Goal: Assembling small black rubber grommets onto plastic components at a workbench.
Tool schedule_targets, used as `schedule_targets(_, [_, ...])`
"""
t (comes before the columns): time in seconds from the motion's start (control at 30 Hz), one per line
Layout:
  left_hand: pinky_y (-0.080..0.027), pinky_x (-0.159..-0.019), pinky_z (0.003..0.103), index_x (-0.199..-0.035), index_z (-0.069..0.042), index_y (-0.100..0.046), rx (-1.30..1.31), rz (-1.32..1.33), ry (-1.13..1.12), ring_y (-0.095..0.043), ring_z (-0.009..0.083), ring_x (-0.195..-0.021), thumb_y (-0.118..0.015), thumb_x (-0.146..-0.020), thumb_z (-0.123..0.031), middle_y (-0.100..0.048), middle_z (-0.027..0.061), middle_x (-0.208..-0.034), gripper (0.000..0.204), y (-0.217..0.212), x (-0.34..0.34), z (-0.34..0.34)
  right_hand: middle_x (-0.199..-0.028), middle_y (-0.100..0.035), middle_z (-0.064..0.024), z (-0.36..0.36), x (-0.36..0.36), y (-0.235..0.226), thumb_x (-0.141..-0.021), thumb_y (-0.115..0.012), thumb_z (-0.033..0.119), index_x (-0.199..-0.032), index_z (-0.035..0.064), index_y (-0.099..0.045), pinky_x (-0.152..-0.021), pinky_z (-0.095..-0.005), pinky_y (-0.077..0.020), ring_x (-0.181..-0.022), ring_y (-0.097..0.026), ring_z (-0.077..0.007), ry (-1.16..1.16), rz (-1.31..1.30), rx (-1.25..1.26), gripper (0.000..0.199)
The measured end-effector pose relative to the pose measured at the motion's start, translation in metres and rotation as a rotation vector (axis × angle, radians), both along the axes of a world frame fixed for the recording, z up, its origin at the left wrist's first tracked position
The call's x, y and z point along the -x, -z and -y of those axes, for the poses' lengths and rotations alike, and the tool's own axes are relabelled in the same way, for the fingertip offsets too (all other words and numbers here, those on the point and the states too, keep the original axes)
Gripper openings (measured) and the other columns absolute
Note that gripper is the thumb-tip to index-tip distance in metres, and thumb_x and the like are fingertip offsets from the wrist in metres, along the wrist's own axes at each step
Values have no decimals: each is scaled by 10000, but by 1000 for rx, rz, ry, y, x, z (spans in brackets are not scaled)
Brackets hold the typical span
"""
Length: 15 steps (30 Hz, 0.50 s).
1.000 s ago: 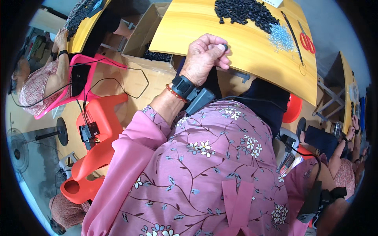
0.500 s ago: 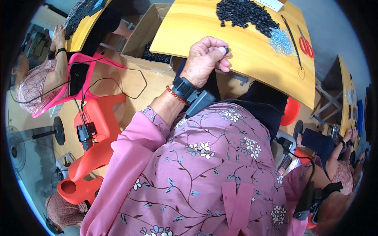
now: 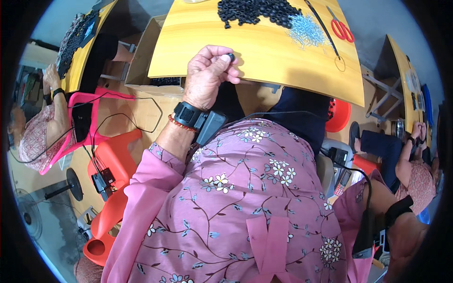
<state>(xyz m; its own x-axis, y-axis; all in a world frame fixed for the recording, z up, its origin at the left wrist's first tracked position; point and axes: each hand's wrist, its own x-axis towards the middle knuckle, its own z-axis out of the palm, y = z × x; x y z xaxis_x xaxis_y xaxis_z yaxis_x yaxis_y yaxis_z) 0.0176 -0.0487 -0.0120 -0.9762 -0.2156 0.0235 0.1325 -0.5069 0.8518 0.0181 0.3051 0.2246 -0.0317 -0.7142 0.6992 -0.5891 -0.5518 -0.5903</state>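
Observation:
Pinched between the thumb and fingers of my left hand (image 3: 210,73) is a small round black part (image 3: 231,56). This hand is held over the front edge of the yellow wooden table (image 3: 198,33). Farther back lies a heap of similar small black parts (image 3: 259,12). Beside it, to the right, is a pile of tiny pale-blue clear pieces (image 3: 306,32). My right arm hangs down at my side, and my right hand (image 3: 408,243) is at the lower right rim, dim and blurred. Its fingers cannot be made out.
A thin black stick (image 3: 323,28) with a wire loop and red-handled scissors (image 3: 341,30) lie right of the piles. A cardboard box (image 3: 141,61) stands left of the table. Orange-red chairs (image 3: 115,155) and cables are at left. Other people sit at tables (image 3: 78,70) on both sides.
The view has shifted, so the table and its piles appear farther left and higher. My left hand still pinches the black part. At the lower right, my right arm reaches farther down.

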Motion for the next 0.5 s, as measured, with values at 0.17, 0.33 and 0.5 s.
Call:
schedule_targets(0.17, [-604,-665,303,-1120,-1,-587,29,14,-16,-670,162,-749,-575,-978,-54,-670,133,-972,152,2,-5,4,-1153,-430,-146,-109,49,48,-914,-437,-5,-1166,16,-346,-907,-355,-279,-1065,-392,-263,968,-319,-466,269])
schedule_targets(0.33, [-604,-671,304,-1132,3,-580,38,21,15,-672,165,-755,-568,-980,-49,-672,136,-980,161,2,4,0,-1503,-339,-237,-346,122,106,-954,-343,2,-1517,-47,-232,-1197,-422,-203,-1432,-291,-366,1453,-1052,-1103,576])
schedule_targets(0.5, [-603,-673,308,-1135,4,-579,35,26,5,-672,167,-755,-563,-983,-45,-670,138,-990,161,1,1,2,-1521,-326,-214,-229,70,66,-1011,-359,121,-1532,-3,-231,-1207,-405,-173,-1449,-266,-359,1351,-1224,-1365,551])
